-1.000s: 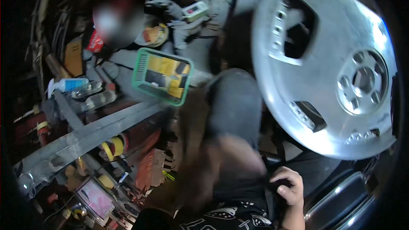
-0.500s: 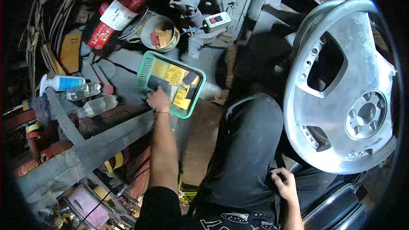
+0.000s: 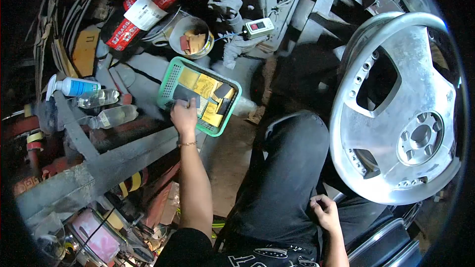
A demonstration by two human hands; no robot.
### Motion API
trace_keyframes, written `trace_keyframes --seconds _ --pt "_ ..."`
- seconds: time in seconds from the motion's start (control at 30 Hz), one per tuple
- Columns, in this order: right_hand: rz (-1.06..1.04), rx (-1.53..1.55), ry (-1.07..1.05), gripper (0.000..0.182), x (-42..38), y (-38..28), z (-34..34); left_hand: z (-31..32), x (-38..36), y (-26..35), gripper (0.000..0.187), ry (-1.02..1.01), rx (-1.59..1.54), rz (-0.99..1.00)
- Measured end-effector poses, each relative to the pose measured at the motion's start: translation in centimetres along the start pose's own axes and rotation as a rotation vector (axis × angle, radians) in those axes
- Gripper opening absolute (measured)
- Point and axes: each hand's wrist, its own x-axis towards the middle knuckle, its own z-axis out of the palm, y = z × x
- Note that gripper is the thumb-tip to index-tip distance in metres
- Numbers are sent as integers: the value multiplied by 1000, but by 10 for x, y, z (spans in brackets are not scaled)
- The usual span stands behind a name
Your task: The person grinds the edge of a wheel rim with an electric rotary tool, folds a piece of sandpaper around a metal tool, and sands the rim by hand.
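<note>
A green plastic basket (image 3: 234, 100) holds yellow sandpaper sheets (image 3: 205, 87) and darker grey pieces. My left hand (image 3: 184, 116) is at the basket's near left side, its fingers closed on a dark grey sheet (image 3: 186, 95) that lies in the basket. My right hand (image 3: 324, 211) rests on my thigh with its fingers curled; whatever it may hold is too small to make out. A large silver wheel rim (image 3: 391, 113) stands tilted at the right, with neither hand on it.
Behind the basket are a bucket with sandpaper pieces (image 3: 210, 49), a red and black wrapped roll (image 3: 121, 35) and a switch box (image 3: 259, 27). Plastic bottles (image 3: 118, 116) and a spray bottle (image 3: 79, 87) lie at the left, above a metal beam (image 3: 133, 149).
My left thumb has lifted and now presses against the dark sheet. The view has shifted slightly. My right hand remains on my thigh.
</note>
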Motion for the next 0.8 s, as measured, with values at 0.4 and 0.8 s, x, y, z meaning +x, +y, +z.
trace_keyframes --seconds 0.4,0.8 --pt "-114 -109 24 10 4 4 7 -17 -35 26 12 -343 -1341 -443" --pt "-103 -178 51 18 2 -5 3 40 -57 232 17 -741 -1148 104"
